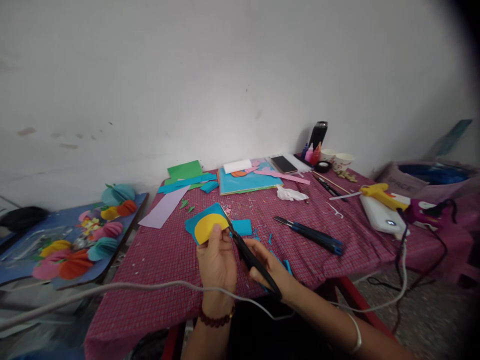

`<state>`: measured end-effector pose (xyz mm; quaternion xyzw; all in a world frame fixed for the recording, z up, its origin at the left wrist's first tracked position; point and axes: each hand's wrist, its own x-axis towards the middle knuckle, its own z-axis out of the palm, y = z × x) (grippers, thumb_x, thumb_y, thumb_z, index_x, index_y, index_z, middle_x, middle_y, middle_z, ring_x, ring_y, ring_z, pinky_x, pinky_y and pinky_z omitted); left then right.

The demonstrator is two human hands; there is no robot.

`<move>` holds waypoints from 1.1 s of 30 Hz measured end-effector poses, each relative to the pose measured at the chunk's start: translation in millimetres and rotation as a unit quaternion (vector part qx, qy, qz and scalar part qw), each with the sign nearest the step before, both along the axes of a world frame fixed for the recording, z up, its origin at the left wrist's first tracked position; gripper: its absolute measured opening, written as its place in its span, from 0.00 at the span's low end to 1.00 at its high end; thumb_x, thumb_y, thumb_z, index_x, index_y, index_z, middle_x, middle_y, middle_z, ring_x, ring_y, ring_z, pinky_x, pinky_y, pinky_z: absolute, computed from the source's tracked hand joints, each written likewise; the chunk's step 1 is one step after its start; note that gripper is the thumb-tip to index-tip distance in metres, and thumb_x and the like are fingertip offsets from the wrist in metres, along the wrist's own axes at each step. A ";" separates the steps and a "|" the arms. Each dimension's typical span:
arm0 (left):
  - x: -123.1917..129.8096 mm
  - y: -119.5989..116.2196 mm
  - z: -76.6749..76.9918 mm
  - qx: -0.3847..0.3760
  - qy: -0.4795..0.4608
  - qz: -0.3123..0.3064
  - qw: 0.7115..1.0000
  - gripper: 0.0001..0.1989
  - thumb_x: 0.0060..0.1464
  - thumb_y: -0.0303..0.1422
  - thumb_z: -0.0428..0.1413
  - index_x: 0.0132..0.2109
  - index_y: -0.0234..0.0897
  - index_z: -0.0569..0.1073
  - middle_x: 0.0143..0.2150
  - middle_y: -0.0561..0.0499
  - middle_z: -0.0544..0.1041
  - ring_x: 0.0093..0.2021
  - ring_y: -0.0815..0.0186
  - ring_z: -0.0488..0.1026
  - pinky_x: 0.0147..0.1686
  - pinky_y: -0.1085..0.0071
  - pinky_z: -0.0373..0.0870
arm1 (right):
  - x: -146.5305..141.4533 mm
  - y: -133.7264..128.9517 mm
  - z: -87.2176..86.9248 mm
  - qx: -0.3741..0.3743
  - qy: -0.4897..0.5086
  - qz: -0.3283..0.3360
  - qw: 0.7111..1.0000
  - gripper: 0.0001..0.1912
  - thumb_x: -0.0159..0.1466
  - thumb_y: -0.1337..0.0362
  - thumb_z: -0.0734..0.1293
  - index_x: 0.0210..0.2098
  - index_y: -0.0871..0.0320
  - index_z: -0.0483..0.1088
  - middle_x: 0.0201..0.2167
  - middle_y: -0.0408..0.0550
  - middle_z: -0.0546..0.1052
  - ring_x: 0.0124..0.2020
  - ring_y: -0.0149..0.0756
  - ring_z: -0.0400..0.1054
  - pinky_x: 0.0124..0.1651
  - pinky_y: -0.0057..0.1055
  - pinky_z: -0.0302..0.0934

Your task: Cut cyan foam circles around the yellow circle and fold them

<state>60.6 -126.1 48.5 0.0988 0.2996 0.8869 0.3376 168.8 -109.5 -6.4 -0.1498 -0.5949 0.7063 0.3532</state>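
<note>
- L hand point(217, 257): thumb on top, fingers beneath, pinched closed on yellow paper piece point(205, 229) w/ rounded edge, laid over blue paper point(214, 209); both held up above table.
- R hand point(270, 270): fingers curled round black handles of scissors point(258, 266); blades point up & away, at R edge of the held papers. Blade gap too small to tell.
- Just beyond scissors, R of held papers: folded blue paper point(243, 227), flat on checked tablecloth point(146, 270); blue scraps near R hand.
- R of R hand, well apart: utility knife point(315, 237), blade toward the grip.
- Beyond grip, L: lilac paper strip point(163, 209), blue strips point(183, 183) partly over green paper point(185, 169).
- Straight beyond: sheet stack point(243, 185), blue on top, w/ white roll point(237, 166) on it; crumpled tissue point(291, 193) a bit R.
- Far R of grip: yellow/purple glue gun point(386, 196) by white power bank point(382, 215).
- Far L of grip: blue board point(129, 215) w/ multicol. paper pumpkins point(75, 264).
- Nearer the body: white cable point(165, 285) runs across L wrist, above bead bracelet point(216, 321).
</note>
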 end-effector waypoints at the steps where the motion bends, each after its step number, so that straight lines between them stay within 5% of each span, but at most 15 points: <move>1: -0.1 0.3 -0.4 0.000 0.001 -0.002 1.000 0.07 0.43 0.31 0.64 0.31 0.35 0.75 0.29 0.55 0.77 0.29 0.73 0.72 0.36 0.74 0.69 | 0.1 -0.2 0.5 -0.001 -0.002 0.003 1.000 0.33 0.52 0.43 0.69 0.50 0.54 0.60 0.28 0.40 0.60 0.25 0.28 0.51 0.26 0.26 0.47; 21: 2.3 2.7 -0.9 -0.018 -0.046 -0.030 0.998 0.06 0.42 0.25 0.63 0.29 0.35 0.73 0.27 0.57 0.75 0.28 0.75 0.72 0.34 0.77 0.68 | -1.6 -6.2 -0.2 0.040 -0.002 -0.065 0.997 0.28 0.55 0.43 0.67 0.49 0.53 0.64 0.29 0.44 0.66 0.32 0.38 0.62 0.43 0.37 0.59; 33: 0.5 2.2 -1.9 -0.010 -0.038 -0.041 0.998 0.08 0.38 0.26 0.65 0.28 0.34 0.73 0.24 0.58 0.75 0.26 0.76 0.72 0.31 0.77 0.69 | 3.1 -6.3 1.9 0.055 -0.027 -0.083 0.995 0.26 0.56 0.47 0.67 0.49 0.53 0.64 0.32 0.47 0.69 0.36 0.40 0.64 0.38 0.35 0.60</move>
